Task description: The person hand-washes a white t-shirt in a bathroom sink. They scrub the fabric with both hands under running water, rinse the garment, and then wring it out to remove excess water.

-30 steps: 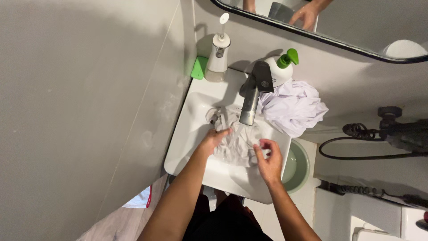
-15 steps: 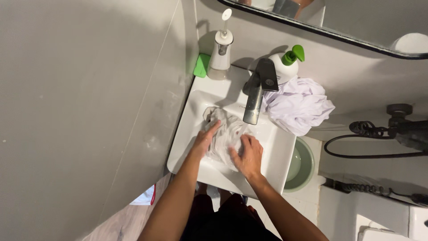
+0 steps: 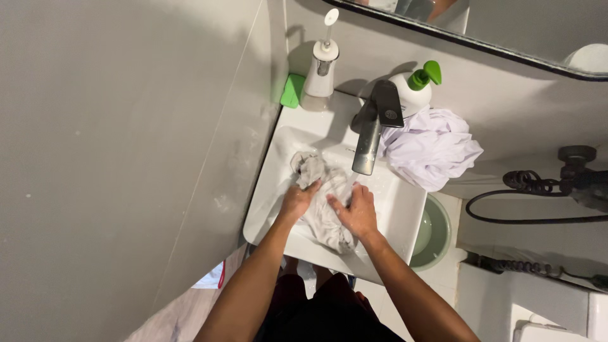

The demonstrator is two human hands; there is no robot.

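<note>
Head view, looking straight down on a white rectangular sink point(image 3: 392, 209) set against a pale grey wall; the sink serves as landmark for all positions. A wet grey cloth point(image 3: 326, 202) lies bunched in the basin, running from under the spout toward the near rim. Left hand point(image 3: 297, 199) rests on the cloth's left part, fingers curled into the fabric, grip closed on the cloth. Right hand point(image 3: 358, 212) lies flat on the cloth's right part, fingers spread and pressing down; palm contact, no pinch visible. Both forearms enter from the near edge of the sink. A dark metal faucet point(image 3: 373, 130) stands at the far rim, spout reaching out over the basin, its end just above the cloth. On the far rim left of the faucet: a white pump dispenser point(image 3: 322, 66), with a green soap bar or sponge point(image 3: 292, 90) just beside it at the wall corner. Right of the faucet: a white bottle with green pump point(image 3: 415, 85), and touching it a crumpled white garment point(image 3: 430, 149) heaped on the sink's right ledge. Below the sink's right side, a pale green basin point(image 3: 434, 234) partly shows. Above the far wall, a dark-framed mirror edge point(image 3: 481, 44). Further right of the sink, a coiled black hose point(image 3: 532, 183) with fitting.
</note>
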